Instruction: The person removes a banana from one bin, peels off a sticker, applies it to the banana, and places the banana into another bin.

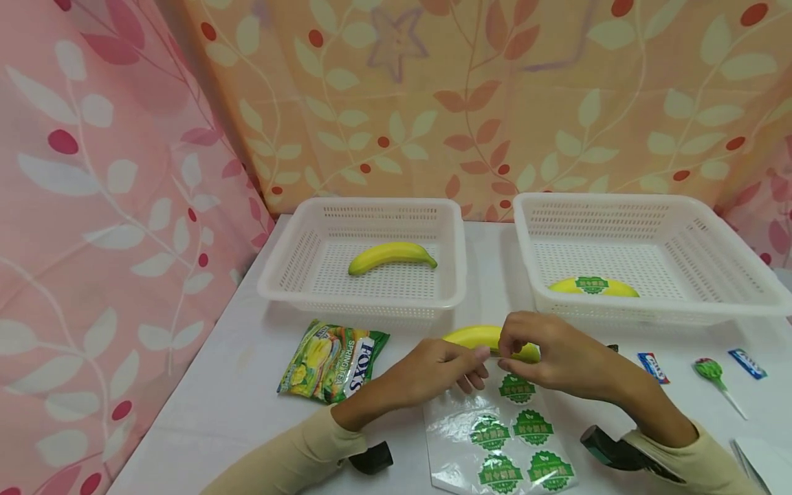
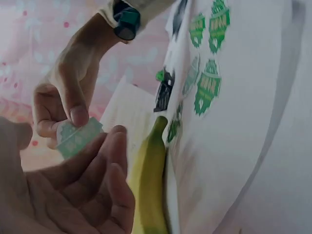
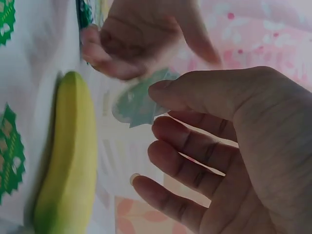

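- Your right hand [image 1: 559,354] pinches one see-through green sticker [image 3: 139,102] between thumb and pointer finger; the other fingers are apart and a little bent.
- The sticker is up in the air between your two hands, near the banana. It pokes out past your right thumb, toward your left hand.
- Your left hand [image 1: 436,371] is close by, with its fingers loosely bent and its thumb held away from them. From these views you cannot tell if a fingertip touches the sticker.
- You can count three bananas. The one nearest your hands, the table banana [image 1: 473,337], lies on the white table [image 1: 204,419] just past your fingers. It is long from left to right, and its stem points to your right.
- Under your hands is one white sticker sheet [image 1: 454,447]. Five green stickers show on it in the head view.
- There are two white baskets, side by side past the table banana.
- The left basket [image 1: 365,302] holds one plain banana [image 1: 392,256]. It lies left to right, with its thin end on the right.
- The right basket [image 1: 650,306] holds one banana with a green sticker [image 1: 592,285], lying left to right by the near wall, which hides part of it.
- One green Fox's candy bag [image 1: 334,361] lies to your left.
- To your right are two small wrapped candies [image 1: 653,368] and one green lollipop [image 1: 708,370].
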`<state>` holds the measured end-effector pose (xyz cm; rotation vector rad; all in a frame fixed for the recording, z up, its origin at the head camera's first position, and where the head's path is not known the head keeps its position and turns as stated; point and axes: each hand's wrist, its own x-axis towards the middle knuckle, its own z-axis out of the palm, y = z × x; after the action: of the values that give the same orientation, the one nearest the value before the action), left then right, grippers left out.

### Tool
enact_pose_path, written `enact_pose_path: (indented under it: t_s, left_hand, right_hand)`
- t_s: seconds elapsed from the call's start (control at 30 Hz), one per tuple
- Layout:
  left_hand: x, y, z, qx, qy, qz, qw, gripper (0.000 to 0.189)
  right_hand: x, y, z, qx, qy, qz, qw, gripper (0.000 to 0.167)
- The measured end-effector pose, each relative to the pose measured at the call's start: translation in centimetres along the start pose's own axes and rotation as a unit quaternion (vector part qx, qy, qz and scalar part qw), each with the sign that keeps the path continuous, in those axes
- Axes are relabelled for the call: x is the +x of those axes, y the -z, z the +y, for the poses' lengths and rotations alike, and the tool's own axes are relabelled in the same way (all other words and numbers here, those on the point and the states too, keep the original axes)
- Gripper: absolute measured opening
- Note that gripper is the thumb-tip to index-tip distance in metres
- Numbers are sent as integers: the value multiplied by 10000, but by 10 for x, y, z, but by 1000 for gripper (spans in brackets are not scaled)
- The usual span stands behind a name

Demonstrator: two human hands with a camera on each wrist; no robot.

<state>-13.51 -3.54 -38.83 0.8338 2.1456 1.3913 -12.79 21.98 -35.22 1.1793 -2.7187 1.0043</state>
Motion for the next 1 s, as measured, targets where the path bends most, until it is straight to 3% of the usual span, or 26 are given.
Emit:
enact_pose_path:
  t_s: [0.1,0.23,0.4,0.6,0.83,1.0]
  left_hand:
    - [0,1,2,-586,370,147,9975,52]
    - [1,5,0,-601,375,470,9964,30]
    - [5,6,-8,124,103,956,9953,17]
    - [9,5,-14,1021,-256,1388,9847,13]
    - [10,4,-17,2176,-653,1602,9606,34]
    - [11,3,-20,2562,-666,1529,9521,47]
  right_hand:
    - [2,-6,-3,4,208,-45,9998,31]
    - [3,-7,-3,123,-17,-206,9997,23]
    - [4,-4,4,64,-836,73,9965,22]
    - [6,-6,19,182,-1062,171,9940,5]
    - [8,-8,30,327,-1629,235,9858,5]
    - [9,-14,39,472,-1948,163,9796,6]
